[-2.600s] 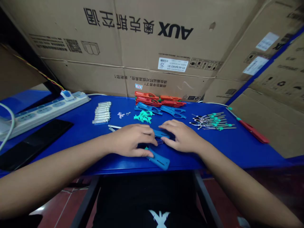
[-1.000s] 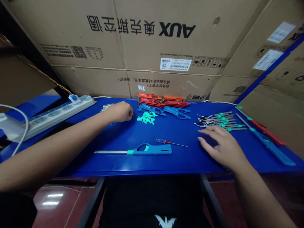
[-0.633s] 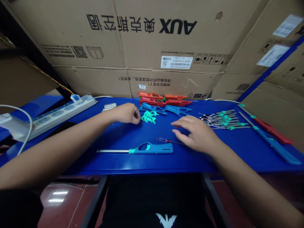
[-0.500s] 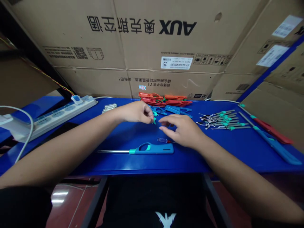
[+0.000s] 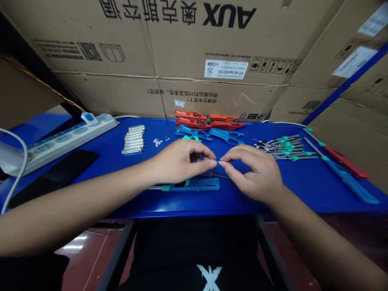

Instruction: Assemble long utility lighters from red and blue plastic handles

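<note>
My left hand and my right hand meet fingertip to fingertip over the middle of the table. Each has thumb and forefinger pinched; a tiny pale bit shows between them, too small to name. Below them lies a blue long-necked lighter, its metal tube partly hidden by my left forearm. A screwdriver lies just above it, mostly covered by my left hand. Small green plastic parts sit behind my left hand, beside blue casing halves.
Red casings and orange casings line the back against a cardboard box. Silvery cylinders and small white pieces lie left. Wired metal tubes and assembled lighters lie right. A power strip edges the left.
My left hand has come right and towards me, away from the green parts. My right hand has closed from an open pinch, and the fingertips now meet. The view has tilted slightly down.
</note>
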Motion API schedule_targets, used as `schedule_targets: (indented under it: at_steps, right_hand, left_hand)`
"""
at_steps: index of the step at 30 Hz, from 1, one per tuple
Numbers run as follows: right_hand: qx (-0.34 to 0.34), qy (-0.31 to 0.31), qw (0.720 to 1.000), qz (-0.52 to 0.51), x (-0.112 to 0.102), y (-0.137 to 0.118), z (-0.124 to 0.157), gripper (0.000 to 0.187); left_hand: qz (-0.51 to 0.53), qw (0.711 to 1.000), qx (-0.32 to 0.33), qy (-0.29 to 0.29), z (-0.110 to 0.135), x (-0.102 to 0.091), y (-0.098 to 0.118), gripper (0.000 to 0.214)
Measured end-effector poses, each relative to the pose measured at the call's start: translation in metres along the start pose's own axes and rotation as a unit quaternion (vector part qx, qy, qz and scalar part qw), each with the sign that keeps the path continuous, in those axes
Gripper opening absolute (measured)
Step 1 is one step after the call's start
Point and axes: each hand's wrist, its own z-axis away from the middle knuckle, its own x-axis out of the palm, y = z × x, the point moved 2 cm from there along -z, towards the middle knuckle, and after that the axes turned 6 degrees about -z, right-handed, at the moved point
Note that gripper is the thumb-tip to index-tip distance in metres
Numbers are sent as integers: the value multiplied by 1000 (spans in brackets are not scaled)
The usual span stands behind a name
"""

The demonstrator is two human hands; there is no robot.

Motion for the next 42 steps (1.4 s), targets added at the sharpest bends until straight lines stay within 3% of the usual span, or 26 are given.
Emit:
schedule_targets:
  at_steps: [4,8,22,42]
  right_hand:
    - [6,-165,986,0,5,13,15,9]
    - [7,-248,969,-6,13,19,24,13]
    - [-58,-252,966,13,12,18,30,21]
    - [-73,-275,957,52,11,13,35,26]
  left_hand:
    - [-179,982,46,-36,18,23,-3,39]
    - [-247,965,41,-78,20,36,-12,30]
    - [-216,973,52,-67,19,38,-18,27]
    - [-198,977,26,-80,21,37,-19,30]
